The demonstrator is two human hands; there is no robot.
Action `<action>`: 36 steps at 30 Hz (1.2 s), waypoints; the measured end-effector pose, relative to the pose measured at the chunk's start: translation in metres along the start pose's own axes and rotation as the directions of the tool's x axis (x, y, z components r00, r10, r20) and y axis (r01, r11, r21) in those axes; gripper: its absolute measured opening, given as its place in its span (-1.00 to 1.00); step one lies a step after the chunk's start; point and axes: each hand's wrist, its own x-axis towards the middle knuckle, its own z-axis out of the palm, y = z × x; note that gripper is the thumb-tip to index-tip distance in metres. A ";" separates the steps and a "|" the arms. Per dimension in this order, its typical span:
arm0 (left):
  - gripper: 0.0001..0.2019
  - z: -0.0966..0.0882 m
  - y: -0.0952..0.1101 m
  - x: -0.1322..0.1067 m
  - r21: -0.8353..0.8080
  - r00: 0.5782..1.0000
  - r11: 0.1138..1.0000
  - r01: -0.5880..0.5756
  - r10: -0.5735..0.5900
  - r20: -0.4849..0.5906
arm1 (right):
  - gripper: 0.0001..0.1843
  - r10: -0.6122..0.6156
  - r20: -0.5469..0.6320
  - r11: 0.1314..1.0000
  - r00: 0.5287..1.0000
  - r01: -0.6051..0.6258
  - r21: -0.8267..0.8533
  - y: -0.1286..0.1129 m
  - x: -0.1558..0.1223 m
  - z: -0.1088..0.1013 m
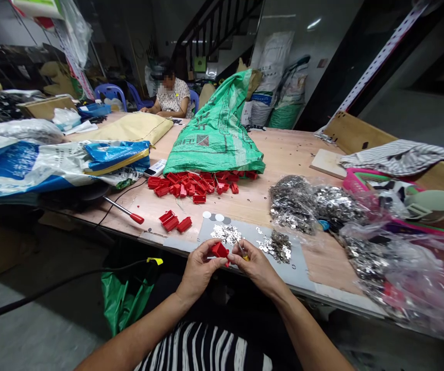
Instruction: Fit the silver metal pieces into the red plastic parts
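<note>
Between the fingers of my left hand (202, 265) is a small red plastic housing (219, 250), held just over the table's front edge. My right hand (258, 265) meets it from the other side, closed on a small tool with a yellow handle (246, 257) and a thin metal shaft; its tip is too small to make out. Right behind my hands, small silvery metal pieces (227, 234) lie spread on a grey mat (301, 263). A darker heap of metal pieces (281, 246) sits to their right. Several red housings (175, 221) lie to the left.
A green woven sack (214, 134) spills red housings (199, 183) onto the table. Bags of metal parts (293, 203) and a pink basket (351, 180) stand at right. A red-handled lever (137, 218) juts out at left. Another person (173, 98) sits across the table.
</note>
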 end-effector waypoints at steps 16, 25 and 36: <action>-0.49 0.003 0.001 0.000 -0.360 0.980 0.916 0.178 -0.197 -0.015 | -0.78 -0.047 -0.020 0.996 0.999 0.045 -0.078 -0.008 -0.013 -0.008; -0.57 -0.003 -0.004 0.003 -0.003 1.000 1.000 0.020 -0.020 -0.005 | -0.76 -0.111 -0.059 0.937 0.992 0.085 -0.339 -0.003 -0.012 -0.009; -0.67 -0.023 -0.012 0.023 0.628 0.948 0.711 -0.316 0.259 0.184 | -0.76 -0.105 -0.035 0.836 0.994 0.069 -0.545 0.008 -0.013 -0.001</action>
